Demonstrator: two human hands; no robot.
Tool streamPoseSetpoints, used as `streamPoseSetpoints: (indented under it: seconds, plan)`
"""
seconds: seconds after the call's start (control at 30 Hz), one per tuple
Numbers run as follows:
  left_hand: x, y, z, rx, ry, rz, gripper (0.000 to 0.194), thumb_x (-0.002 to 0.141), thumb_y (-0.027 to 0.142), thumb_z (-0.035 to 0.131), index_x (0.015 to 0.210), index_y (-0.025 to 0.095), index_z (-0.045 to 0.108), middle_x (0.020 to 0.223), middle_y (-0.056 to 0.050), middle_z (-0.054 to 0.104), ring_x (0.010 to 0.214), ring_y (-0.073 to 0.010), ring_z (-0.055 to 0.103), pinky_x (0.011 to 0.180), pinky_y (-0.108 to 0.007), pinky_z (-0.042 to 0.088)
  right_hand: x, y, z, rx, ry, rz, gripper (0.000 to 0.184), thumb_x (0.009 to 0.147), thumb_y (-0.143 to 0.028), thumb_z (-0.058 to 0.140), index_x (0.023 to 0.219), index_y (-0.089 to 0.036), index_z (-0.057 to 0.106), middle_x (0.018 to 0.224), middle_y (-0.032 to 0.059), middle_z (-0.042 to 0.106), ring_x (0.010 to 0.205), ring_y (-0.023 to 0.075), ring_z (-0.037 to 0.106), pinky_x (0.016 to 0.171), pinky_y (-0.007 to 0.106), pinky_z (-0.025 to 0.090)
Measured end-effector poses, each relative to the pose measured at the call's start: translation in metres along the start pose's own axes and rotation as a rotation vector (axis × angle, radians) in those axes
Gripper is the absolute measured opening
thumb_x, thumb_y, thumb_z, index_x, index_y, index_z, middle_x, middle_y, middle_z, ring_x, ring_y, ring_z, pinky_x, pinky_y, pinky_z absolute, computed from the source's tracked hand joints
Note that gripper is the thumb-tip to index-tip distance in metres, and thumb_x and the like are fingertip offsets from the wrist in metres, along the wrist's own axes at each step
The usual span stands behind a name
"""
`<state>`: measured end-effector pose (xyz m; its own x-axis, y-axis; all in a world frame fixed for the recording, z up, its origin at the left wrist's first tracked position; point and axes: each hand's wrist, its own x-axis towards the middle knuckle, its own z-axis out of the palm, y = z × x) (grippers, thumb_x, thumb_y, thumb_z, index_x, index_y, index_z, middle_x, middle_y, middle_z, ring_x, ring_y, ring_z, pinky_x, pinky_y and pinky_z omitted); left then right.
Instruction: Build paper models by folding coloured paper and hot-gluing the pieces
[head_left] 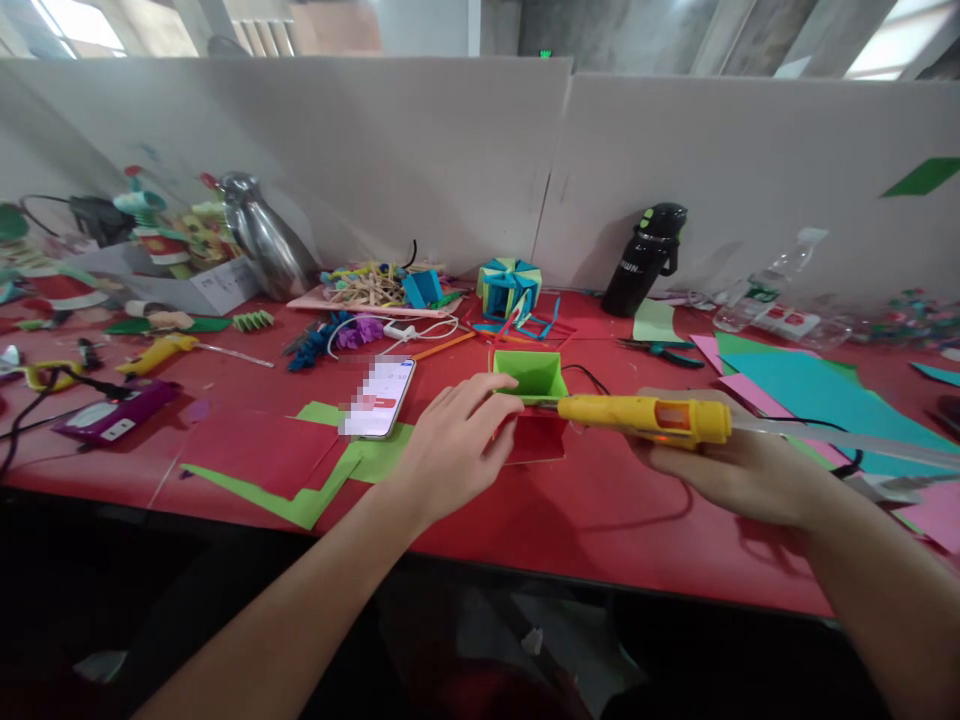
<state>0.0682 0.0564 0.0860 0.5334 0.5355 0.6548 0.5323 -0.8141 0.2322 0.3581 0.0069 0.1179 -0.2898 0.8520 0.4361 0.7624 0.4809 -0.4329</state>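
Observation:
My right hand (pixel 720 460) is wrapped round a yellow hot glue gun (pixel 637 415) with a long clear glue stick (pixel 847 437) sticking out of its back. Its nozzle points left and meets the near top edge of a small paper box (pixel 532 440), red outside and lime green inside, which has its open side up. The fingers of my left hand (pixel 469 425) are closed on the box's left side and near edge; the fingertips partly cover that corner. A smartphone (pixel 386 400) with a lit screen lies just left of my left hand.
Red paper sheets (pixel 262 450) and green ones lie on the left. Behind the box stands a blue and green paper lantern shape (pixel 510 288). A black bottle (pixel 645 260), a steel jug (pixel 262 235) and pliers (pixel 671 354) sit farther back. Blue sheets (pixel 832 395) lie right.

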Motion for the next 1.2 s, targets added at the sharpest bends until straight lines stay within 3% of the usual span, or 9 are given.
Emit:
streamPoseSetpoints:
  seconds: [0.1,0.2,0.57,1.2]
  plan:
    - [0.001,0.000,0.000,-0.004,0.002,0.008,0.017,0.094,0.011,0.054,0.107,0.020,0.059,0.121,-0.009,0.064,0.111,-0.0225,0.062,0.094,-0.041,0.052,0.004,-0.008,-0.004,0.072,-0.118,-0.013,0.013,0.081,-0.017,0.053,0.075,-0.025,0.061,0.067,0.0011,0.064,0.056,0.0187,0.060,0.048,0.029,0.049]
    - [0.001,0.000,0.000,-0.006,0.001,0.016,0.017,0.094,0.011,0.053,0.108,0.020,0.058,0.118,-0.009,0.065,0.110,-0.0218,0.062,0.094,-0.040,0.052,0.007,-0.014,-0.007,0.107,-0.139,0.019,0.017,0.079,-0.013,0.051,0.070,-0.026,0.056,0.057,-0.0012,0.055,0.048,0.0166,0.052,0.042,0.029,0.042]
    - [0.002,0.000,-0.001,0.001,-0.011,0.012,0.015,0.096,0.012,0.052,0.108,0.020,0.058,0.115,-0.007,0.065,0.107,-0.0208,0.063,0.092,-0.038,0.051,0.004,-0.009,-0.006,0.049,-0.100,-0.070,0.018,0.080,-0.012,0.052,0.071,-0.028,0.054,0.056,-0.0028,0.053,0.046,0.0162,0.051,0.041,0.029,0.041]
    - [0.002,-0.001,0.000,0.059,0.005,0.020,0.013,0.096,0.015,0.055,0.107,0.021,0.059,0.115,-0.005,0.067,0.104,-0.0208,0.063,0.090,-0.036,0.049,0.007,-0.015,-0.010,0.069,-0.163,-0.045,0.018,0.080,-0.017,0.050,0.069,-0.026,0.040,0.061,-0.0048,0.051,0.049,0.0145,0.048,0.046,0.026,0.039]
